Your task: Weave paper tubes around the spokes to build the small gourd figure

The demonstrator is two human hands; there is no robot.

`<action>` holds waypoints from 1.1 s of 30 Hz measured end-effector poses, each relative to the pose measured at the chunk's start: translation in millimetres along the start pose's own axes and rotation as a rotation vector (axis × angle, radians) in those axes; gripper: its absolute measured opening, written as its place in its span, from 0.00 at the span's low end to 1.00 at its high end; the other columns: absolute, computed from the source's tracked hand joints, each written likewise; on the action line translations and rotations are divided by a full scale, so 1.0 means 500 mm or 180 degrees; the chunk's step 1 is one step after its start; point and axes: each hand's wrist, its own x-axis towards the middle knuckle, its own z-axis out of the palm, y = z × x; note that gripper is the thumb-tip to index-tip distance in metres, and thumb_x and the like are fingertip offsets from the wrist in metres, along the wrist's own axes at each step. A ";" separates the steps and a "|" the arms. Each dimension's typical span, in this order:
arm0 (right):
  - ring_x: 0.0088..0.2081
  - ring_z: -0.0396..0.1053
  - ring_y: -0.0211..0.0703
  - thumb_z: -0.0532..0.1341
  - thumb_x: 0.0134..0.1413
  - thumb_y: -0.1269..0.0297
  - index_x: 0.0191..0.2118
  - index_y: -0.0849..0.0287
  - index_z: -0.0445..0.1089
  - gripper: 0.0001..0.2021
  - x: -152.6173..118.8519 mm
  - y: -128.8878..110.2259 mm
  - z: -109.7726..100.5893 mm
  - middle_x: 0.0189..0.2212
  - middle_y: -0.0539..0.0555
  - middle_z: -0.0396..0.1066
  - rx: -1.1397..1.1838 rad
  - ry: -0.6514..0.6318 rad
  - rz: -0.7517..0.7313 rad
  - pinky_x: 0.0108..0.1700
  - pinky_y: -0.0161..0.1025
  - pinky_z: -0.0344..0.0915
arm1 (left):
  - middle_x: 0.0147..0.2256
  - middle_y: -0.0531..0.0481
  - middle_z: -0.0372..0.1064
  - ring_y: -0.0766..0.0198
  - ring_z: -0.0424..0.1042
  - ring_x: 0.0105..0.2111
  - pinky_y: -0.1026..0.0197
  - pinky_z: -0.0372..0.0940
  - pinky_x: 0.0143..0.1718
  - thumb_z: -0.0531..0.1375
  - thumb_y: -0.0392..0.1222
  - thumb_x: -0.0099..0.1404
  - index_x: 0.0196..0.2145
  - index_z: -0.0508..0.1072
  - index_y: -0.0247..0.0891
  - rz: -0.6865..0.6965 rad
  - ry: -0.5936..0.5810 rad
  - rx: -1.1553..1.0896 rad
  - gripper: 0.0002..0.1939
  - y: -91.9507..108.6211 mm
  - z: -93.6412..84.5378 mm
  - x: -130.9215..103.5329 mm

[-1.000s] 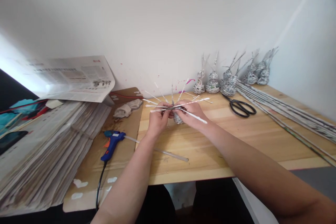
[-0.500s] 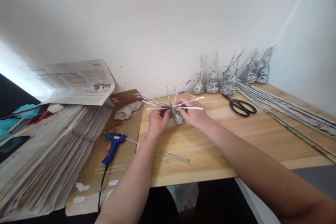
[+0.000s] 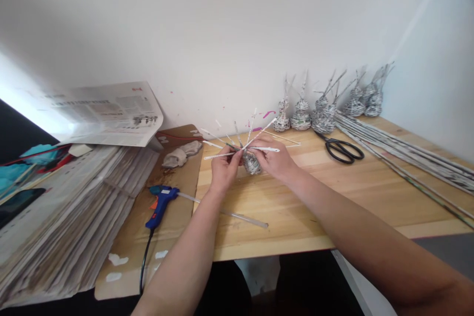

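Between my two hands is a small woven newspaper gourd (image 3: 252, 164), its rolled-paper spokes (image 3: 259, 132) fanning out from the top. My left hand (image 3: 224, 165) pinches at the gourd's upper left side, thumb against the weave at the base of the spokes. On the opposite side, my right hand (image 3: 276, 158) has its fingers closed around the spokes and the upper edge. Fingertips of both hands are partly hidden behind the paper.
Several finished-looking paper gourds (image 3: 300, 114) stand along the wall. Black scissors (image 3: 344, 150) and long paper rolls (image 3: 403, 150) lie to the right. Leftward are a blue glue gun (image 3: 160, 205) on cardboard (image 3: 128, 237), a glove (image 3: 181, 154) and stacked newspapers (image 3: 85, 222). A glue stick (image 3: 244, 218) lies in front.
The spokes have shifted, those on the right pointing more upward and inward. Both hands stay at the gourd with small finger movements, and the view has moved slightly.
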 end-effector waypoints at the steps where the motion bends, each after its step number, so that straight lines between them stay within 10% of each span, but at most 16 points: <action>1: 0.43 0.72 0.45 0.55 0.62 0.70 0.38 0.59 0.76 0.11 0.000 0.001 0.002 0.38 0.56 0.77 0.0028 0.0033 0.0058 0.48 0.41 0.66 | 0.24 0.53 0.69 0.68 0.69 0.23 0.66 0.68 0.27 0.63 0.49 0.59 0.33 0.72 0.36 -0.0035 0.0029 -0.0107 0.13 -0.003 0.001 0.001; 18: 0.29 0.73 0.41 0.62 0.53 0.67 0.31 0.60 0.73 0.04 0.018 -0.003 0.003 0.27 0.53 0.75 0.2144 -0.0138 0.2815 0.24 0.33 0.68 | 0.34 0.47 0.75 0.63 0.74 0.31 0.61 0.70 0.34 0.63 0.46 0.62 0.36 0.78 0.38 0.0587 -0.0067 0.0342 0.10 -0.033 -0.009 -0.003; 26: 0.35 0.74 0.42 0.59 0.56 0.69 0.33 0.58 0.78 0.08 0.004 -0.014 -0.006 0.33 0.54 0.78 0.0355 0.0329 0.0634 0.39 0.38 0.69 | 0.32 0.47 0.75 0.64 0.73 0.30 0.63 0.67 0.33 0.61 0.45 0.63 0.35 0.77 0.36 0.0718 -0.0142 0.0859 0.10 -0.010 -0.015 -0.004; 33: 0.44 0.73 0.46 0.55 0.60 0.69 0.41 0.52 0.77 0.13 0.001 -0.017 -0.008 0.40 0.53 0.78 0.0305 -0.0111 0.0255 0.49 0.41 0.67 | 0.34 0.46 0.76 0.61 0.73 0.34 0.59 0.67 0.40 0.60 0.41 0.63 0.35 0.78 0.40 0.1224 -0.0187 0.1350 0.07 0.016 -0.018 -0.002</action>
